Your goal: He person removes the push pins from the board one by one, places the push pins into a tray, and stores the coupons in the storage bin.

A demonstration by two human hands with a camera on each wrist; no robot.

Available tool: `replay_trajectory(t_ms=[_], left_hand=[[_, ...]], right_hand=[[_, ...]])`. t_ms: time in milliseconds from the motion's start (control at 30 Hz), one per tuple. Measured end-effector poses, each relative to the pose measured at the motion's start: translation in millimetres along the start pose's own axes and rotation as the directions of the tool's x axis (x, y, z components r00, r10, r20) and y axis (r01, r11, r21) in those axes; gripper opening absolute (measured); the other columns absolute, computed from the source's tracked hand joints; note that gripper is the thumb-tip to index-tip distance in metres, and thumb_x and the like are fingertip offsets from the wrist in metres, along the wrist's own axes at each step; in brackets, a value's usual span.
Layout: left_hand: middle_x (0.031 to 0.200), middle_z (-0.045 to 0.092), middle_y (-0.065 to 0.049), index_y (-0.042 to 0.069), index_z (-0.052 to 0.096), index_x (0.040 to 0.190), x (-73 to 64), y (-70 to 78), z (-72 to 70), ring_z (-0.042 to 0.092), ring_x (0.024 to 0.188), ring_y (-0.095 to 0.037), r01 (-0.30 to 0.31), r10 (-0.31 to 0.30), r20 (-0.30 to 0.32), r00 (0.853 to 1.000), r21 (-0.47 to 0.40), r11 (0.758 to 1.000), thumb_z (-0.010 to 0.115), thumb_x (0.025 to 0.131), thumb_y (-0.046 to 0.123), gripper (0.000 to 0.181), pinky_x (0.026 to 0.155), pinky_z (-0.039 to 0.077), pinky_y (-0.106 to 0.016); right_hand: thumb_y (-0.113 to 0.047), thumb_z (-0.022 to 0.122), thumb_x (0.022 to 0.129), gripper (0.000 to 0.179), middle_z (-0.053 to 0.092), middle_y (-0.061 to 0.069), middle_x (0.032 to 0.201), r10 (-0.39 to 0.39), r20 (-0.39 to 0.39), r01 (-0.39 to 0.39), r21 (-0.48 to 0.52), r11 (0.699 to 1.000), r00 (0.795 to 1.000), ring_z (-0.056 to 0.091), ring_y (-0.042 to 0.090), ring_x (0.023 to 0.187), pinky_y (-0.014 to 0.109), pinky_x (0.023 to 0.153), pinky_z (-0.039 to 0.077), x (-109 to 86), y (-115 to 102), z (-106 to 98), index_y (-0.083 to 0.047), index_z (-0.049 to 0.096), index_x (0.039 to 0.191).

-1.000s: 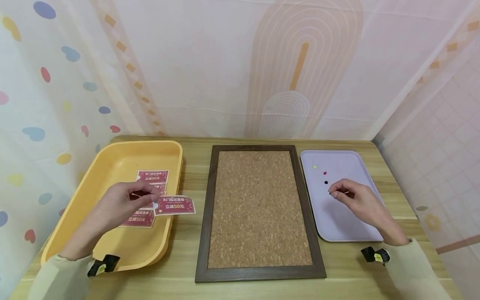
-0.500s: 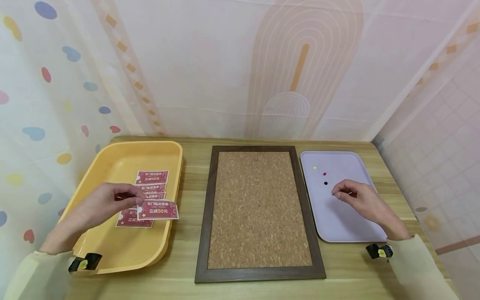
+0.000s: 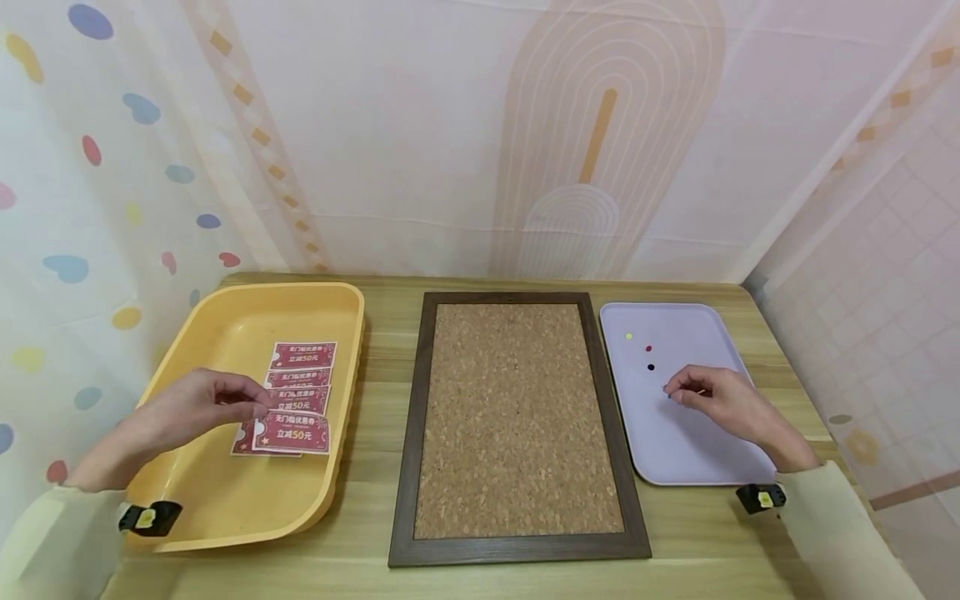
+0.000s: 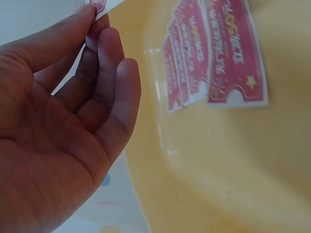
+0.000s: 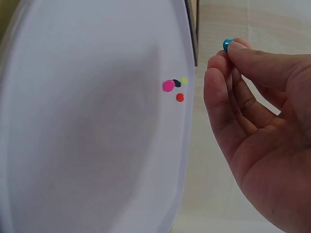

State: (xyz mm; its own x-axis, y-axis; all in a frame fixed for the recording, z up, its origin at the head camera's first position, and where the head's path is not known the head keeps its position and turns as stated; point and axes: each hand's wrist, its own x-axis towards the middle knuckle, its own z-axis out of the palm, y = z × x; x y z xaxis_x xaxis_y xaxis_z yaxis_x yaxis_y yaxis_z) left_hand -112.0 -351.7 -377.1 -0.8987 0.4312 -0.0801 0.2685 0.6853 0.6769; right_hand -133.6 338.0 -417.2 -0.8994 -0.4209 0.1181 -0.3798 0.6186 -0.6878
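Note:
My left hand pinches a red coupon by its left end, over the yellow tub. Several similar coupons lie overlapping inside that tub. In the left wrist view, only a corner of the held coupon shows at the fingertips, and the other fingers are loosely bent. Over the lilac tray, my right hand pinches a small blue round-headed thumbtack between thumb and index finger. Pink, black, yellow and red thumbtacks lie on the tray.
A cork board in a dark brown frame lies between the tub and the tray on the wooden table. Patterned curtains hang behind and along both sides.
My left hand has moved left and slightly nearer with the coupon, from beyond the tub's right rim back over the other coupons. The right hand has shifted slightly right and nearer, still pinching the thumbtack.

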Motion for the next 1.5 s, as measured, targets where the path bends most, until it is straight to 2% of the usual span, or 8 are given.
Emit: replay_trajectory(t_ms=[233,367,467,867,1167,1367,1500], left_hand=[[0.093,0.074,0.005,0.001,0.075,0.102,-0.8,-18.8,-3.0,0.064,0.082,-0.005,-0.025,0.031,0.088,0.996,-0.074,0.997,0.064,0.099,-0.004,0.013,0.074,0.054,-0.020],[0.095,0.074,0.004,0.001,0.074,0.104,-1.7,-27.1,-3.4,0.065,0.085,-0.006,0.013,-0.001,0.133,0.991,-0.095,0.995,0.063,0.100,-0.001,0.012,0.076,0.055,-0.021],[0.096,0.075,0.003,0.003,0.075,0.104,-2.2,-32.1,-3.4,0.065,0.086,-0.006,0.040,-0.025,0.151,0.988,-0.096,0.995,0.065,0.100,0.003,0.011,0.076,0.055,-0.022],[0.097,0.076,0.000,-0.003,0.075,0.104,-5.4,-52.4,2.6,0.064,0.086,-0.003,0.011,0.008,0.184,0.983,-0.103,0.995,0.063,0.098,-0.005,0.014,0.076,0.054,-0.018],[0.095,0.076,0.000,-0.001,0.076,0.104,-7.2,-55.7,6.9,0.060,0.082,-0.004,0.064,-0.052,0.185,0.981,-0.059,0.996,0.064,0.098,-0.003,0.013,0.074,0.051,-0.019],[0.098,0.076,-0.004,0.000,0.078,0.103,-6.6,-52.5,4.8,0.059,0.084,-0.003,0.137,-0.127,0.209,0.970,-0.035,0.990,0.068,0.097,0.001,0.012,0.076,0.050,-0.019],[0.100,0.077,-0.007,0.000,0.079,0.104,-6.8,-52.9,2.8,0.059,0.087,-0.001,0.136,-0.127,0.217,0.968,-0.024,0.990,0.071,0.095,0.003,0.012,0.077,0.050,-0.018]], right_hand=[[0.008,0.067,0.095,0.010,0.070,0.006,0.096,0.044,0.060,-0.045,0.010,0.999,0.997,0.056,0.003,0.084,0.020,0.072,0.050,3.5,6.7,0.2,0.000,0.071,0.097],[0.006,0.068,0.096,0.007,0.070,0.005,0.095,0.047,0.081,-0.048,0.010,0.999,0.996,0.056,0.004,0.084,0.022,0.073,0.051,5.5,9.6,1.3,-0.001,0.071,0.097],[0.004,0.068,0.096,0.006,0.070,0.005,0.094,0.052,0.096,-0.054,0.015,0.998,0.994,0.057,0.004,0.084,0.022,0.073,0.051,7.0,11.4,2.6,-0.001,0.071,0.097],[0.008,0.071,0.092,0.012,0.071,0.000,0.090,-0.013,0.118,0.013,0.000,1.000,0.993,0.059,0.001,0.085,0.019,0.075,0.050,9.4,15.9,8.4,-0.004,0.073,0.093],[0.007,0.070,0.092,0.012,0.072,-0.002,0.089,0.013,0.148,-0.013,-0.001,1.000,0.989,0.059,0.001,0.085,0.020,0.075,0.050,8.7,15.7,10.8,-0.004,0.075,0.092],[0.006,0.071,0.092,0.012,0.074,-0.001,0.091,0.024,0.152,-0.020,-0.028,0.999,0.988,0.060,0.000,0.087,0.020,0.077,0.050,8.2,17.5,11.2,-0.005,0.076,0.093],[0.003,0.072,0.093,0.009,0.076,0.003,0.095,0.043,0.150,-0.038,-0.038,0.999,0.988,0.062,0.004,0.089,0.021,0.078,0.050,8.6,16.7,11.4,-0.004,0.078,0.096]])
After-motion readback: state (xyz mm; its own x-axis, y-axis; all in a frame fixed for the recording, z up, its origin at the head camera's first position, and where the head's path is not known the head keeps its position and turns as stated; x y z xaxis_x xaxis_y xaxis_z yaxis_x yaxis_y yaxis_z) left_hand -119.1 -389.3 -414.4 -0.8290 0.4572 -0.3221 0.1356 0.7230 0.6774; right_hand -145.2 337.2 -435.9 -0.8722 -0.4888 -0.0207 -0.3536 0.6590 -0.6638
